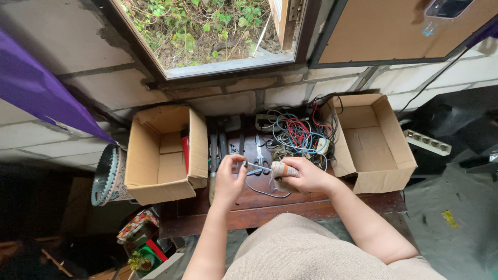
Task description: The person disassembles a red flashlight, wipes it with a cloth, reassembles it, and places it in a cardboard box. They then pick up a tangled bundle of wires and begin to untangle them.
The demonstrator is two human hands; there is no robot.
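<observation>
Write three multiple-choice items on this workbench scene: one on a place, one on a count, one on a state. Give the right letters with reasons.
1. Where does the tangle of wires lie?
A. Inside the left cardboard box
B. On the table between the two boxes
C. On the floor under the table

2. How many open cardboard boxes stand on the wooden table?
A. One
B. Two
C. Four

3. What is the right hand doing?
A. Gripping a beige cloth
B. Resting flat and empty
C. Holding the scissors

Answers:
1 B: the wires sit on the tabletop, with the left cardboard box and the right cardboard box on either side.
2 B: only those two boxes show.
3 A: its fingers close round the beige cloth, while the left hand pinches a thin wire; the scissors lie untouched.
</observation>
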